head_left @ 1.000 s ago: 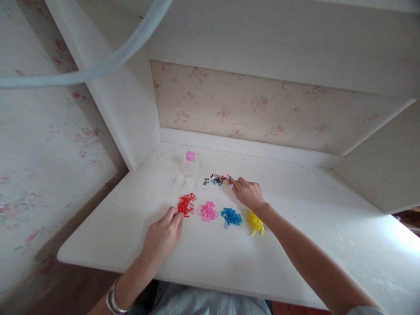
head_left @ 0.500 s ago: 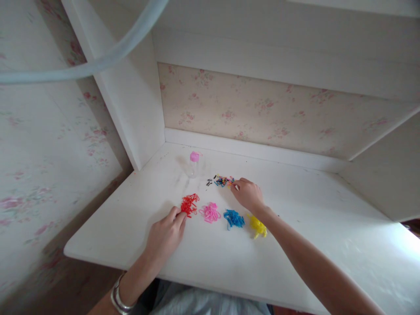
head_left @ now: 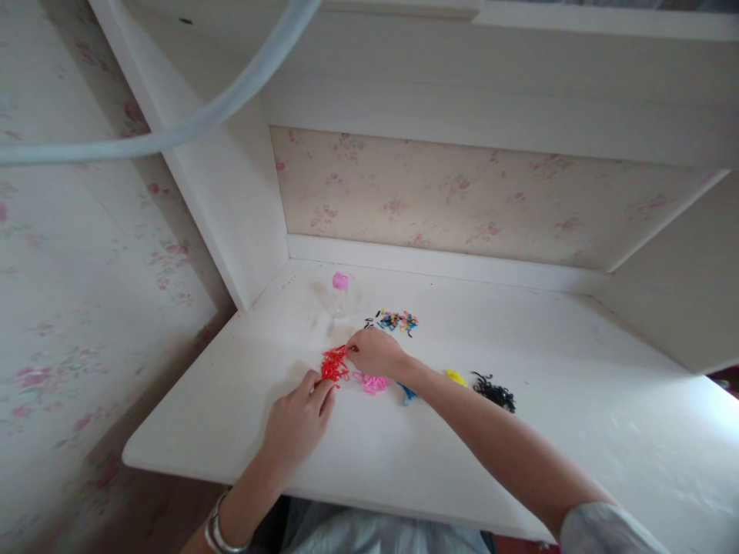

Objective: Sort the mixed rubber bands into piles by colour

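Small rubber bands lie in heaps sorted by colour on the white desk. My left hand (head_left: 303, 412) is closed, its fingertips touching the lower left edge of the red rubber bands (head_left: 333, 365). At the upper right of that heap, my right hand (head_left: 375, 352) is pinched on a red rubber band that I see only in part. Under my right forearm are the pink rubber bands (head_left: 370, 383), with the blue rubber bands (head_left: 407, 394) and yellow rubber bands (head_left: 456, 377) partly hidden. The black rubber bands (head_left: 495, 394) lie right of the forearm.
Mixed-colour rubber bands (head_left: 398, 320) are scattered behind my right hand. A clear bottle with a pink cap (head_left: 340, 282) stands at the back left. The white desk (head_left: 219, 400) meets a side panel and a back wall. A pale curved tube (head_left: 213, 115) crosses the upper left.
My right hand has moved left and nearer from the mixed bands to the red heap. Its forearm now covers parts of the blue and yellow heaps and uncovers the black one. My left hand stays by the red heap.
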Available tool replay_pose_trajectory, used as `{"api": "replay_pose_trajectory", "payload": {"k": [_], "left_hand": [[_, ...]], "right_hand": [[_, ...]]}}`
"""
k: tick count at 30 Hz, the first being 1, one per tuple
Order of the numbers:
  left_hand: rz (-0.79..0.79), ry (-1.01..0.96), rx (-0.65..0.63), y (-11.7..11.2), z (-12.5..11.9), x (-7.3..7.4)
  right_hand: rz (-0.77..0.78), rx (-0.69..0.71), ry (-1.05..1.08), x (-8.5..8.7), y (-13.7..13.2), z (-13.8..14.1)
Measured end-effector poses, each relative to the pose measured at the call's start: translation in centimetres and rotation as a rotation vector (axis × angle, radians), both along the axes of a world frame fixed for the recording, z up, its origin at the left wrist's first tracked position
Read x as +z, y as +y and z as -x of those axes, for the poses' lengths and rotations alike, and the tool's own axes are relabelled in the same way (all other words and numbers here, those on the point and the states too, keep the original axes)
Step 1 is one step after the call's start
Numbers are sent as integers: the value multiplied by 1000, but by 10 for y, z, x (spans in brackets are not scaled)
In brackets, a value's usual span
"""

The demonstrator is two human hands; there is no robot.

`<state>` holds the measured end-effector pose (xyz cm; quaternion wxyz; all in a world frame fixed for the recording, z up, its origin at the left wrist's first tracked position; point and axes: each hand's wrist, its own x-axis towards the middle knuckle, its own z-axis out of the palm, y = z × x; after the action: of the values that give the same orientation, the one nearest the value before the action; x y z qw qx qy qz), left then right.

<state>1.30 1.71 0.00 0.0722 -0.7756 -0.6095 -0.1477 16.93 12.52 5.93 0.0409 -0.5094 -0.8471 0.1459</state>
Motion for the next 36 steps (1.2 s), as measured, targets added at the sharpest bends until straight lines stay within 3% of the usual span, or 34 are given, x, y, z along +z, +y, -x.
{"api": "replay_pose_trajectory", "payload": {"k": [5,8,14,19,26,36], "left_hand": [[-17,-40,-78,2,0,1],[-27,-74,-150,4,-2,7],[16,-80,-207,21,-10,24],[60,-43,-277,49,-16,31],[254,-9,-425,79,-15,34],[273,22,-500,73,-9,38]], "right_hand": [[-6,4,74,15,-17,-27],[92,-22,298,13,-44,-54],[303,-303,669,-27,-107,-101],[361,-483,805,-52,-141,-123],[299,-473,840,-59,-150,-134],[210,-389,841,-58,-156,-131]]}}
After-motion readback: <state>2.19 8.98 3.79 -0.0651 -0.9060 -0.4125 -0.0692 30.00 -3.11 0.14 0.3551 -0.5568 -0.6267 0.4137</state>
